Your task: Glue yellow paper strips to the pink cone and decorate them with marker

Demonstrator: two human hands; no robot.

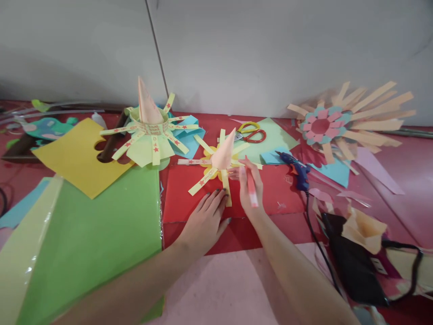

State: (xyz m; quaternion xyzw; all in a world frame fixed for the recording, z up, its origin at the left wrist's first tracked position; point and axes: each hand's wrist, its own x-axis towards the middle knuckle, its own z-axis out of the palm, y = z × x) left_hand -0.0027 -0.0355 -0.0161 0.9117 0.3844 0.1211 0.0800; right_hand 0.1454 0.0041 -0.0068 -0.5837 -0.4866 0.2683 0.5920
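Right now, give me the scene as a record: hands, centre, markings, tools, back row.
Left hand: fingertips at a lower strip
Right hand: grip on red pen
Centre: peach cone amid pale yellow strips, over red sheet
Markings: red stars on left strips
Tools: scissors behind; glue gun right
Back row: star-marked cone model left; pink-and-blue flower right

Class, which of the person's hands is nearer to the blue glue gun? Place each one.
Right. The right hand, holding a red marker, is left of the glue gun, apart from it; the left hand is farther left, at a yellow paper strip.
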